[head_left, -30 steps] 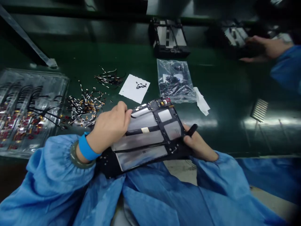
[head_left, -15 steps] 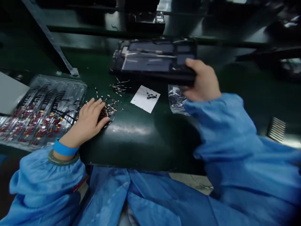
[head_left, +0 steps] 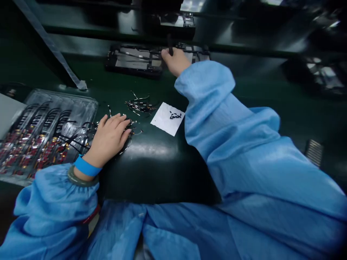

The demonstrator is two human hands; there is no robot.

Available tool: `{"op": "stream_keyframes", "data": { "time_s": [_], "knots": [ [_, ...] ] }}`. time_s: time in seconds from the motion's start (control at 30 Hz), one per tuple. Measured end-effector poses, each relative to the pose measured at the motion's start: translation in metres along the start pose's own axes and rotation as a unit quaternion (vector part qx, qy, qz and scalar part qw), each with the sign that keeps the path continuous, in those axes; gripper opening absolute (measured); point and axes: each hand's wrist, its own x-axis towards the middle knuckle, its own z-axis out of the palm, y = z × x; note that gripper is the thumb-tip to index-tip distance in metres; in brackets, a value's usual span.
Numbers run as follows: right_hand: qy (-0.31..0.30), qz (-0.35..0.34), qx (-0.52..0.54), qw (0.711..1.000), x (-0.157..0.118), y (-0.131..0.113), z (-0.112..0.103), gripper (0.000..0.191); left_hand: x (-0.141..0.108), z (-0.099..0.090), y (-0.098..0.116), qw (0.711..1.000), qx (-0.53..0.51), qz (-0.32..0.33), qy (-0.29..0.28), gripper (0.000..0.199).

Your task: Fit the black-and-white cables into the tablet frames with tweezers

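Well, right fingers: closed around a thin black stick that points up; the right hand sits at the back, by the end of the left black housing. Whether it touches the housing is hard to tell.
Left fingers: loosely spread, thumb out to the side; the left hand lies palm down over the cable heap, with no cable seen gripped.
Housings: the left one lies flat on the bench, and the right black housing, partly hidden by the hand, is just beside it.
Looks done: the left housing seems to be set down in its row.
Looks left: many cables lie loose, with a small cable bunch and little black bits on white paper, so the work seems far from over.
Edges: the shelf runs close above the housings; the clear tray is near the left hand.
Room: the biggest space is in front of the paper; the right sleeve bounds it on the right.
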Motion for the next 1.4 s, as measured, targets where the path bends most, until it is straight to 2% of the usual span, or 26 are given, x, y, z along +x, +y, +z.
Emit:
{"op": "stream_keyframes", "data": {
  "time_s": [0.07, 0.13, 0.23, 0.33, 0.43, 0.53, 0.8, 0.97, 1.1, 1.2, 1.3, 1.4],
  "knots": [
    [-0.031, -0.045, -0.021, 0.998, -0.025, -0.006, -0.002, 0.037, 0.006, 0.000, 0.002, 1.000, -0.007, -0.016, -0.005, 0.049],
    [-0.084, -0.103, -0.035, 0.990, -0.055, -0.011, 0.008, 0.026, 0.007, 0.002, 0.005, 0.999, -0.008, -0.035, -0.016, 0.052],
    [-0.192, -0.188, -0.059, 0.961, -0.094, -0.012, 0.039, 0.021, 0.001, 0.008, 0.010, 0.998, -0.002, -0.064, -0.025, 0.061],
    [-0.228, -0.232, -0.074, 0.943, -0.116, -0.012, 0.068, 0.026, -0.005, 0.016, 0.011, 0.997, 0.001, -0.078, -0.025, 0.067],
    [-0.213, -0.211, -0.095, 0.949, -0.121, -0.018, 0.082, 0.030, -0.008, 0.021, 0.011, 0.997, 0.009, -0.072, -0.018, 0.066],
    [-0.220, -0.197, -0.120, 0.948, -0.120, -0.025, 0.085, 0.028, -0.008, 0.023, 0.011, 0.998, 0.012, -0.062, -0.013, 0.065],
    [-0.217, -0.188, -0.163, 0.944, -0.118, -0.028, 0.087, 0.025, -0.009, 0.023, 0.012, 0.997, -0.007, -0.075, -0.003, 0.064],
    [-0.196, -0.181, -0.159, 0.951, -0.112, -0.024, 0.078, 0.025, -0.009, 0.025, 0.011, 0.997, -0.002, -0.074, 0.000, 0.067],
    [-0.151, -0.138, -0.111, 0.973, -0.102, -0.021, 0.063, 0.016, -0.009, 0.025, 0.011, 0.997, -0.012, -0.076, 0.003, 0.068],
    [-0.170, -0.061, -0.002, 0.984, -0.098, -0.021, 0.051, 0.018, -0.009, 0.025, 0.011, 0.997, -0.021, -0.079, 0.003, 0.069],
    [-0.201, 0.038, 0.116, 0.972, -0.097, -0.021, 0.042, 0.030, -0.009, 0.026, 0.010, 0.997, -0.023, -0.079, 0.012, 0.072],
    [-0.228, 0.128, 0.194, 0.945, -0.099, -0.018, 0.033, 0.034, -0.009, 0.027, 0.009, 0.996, -0.026, -0.078, 0.019, 0.073]
  ]
}}
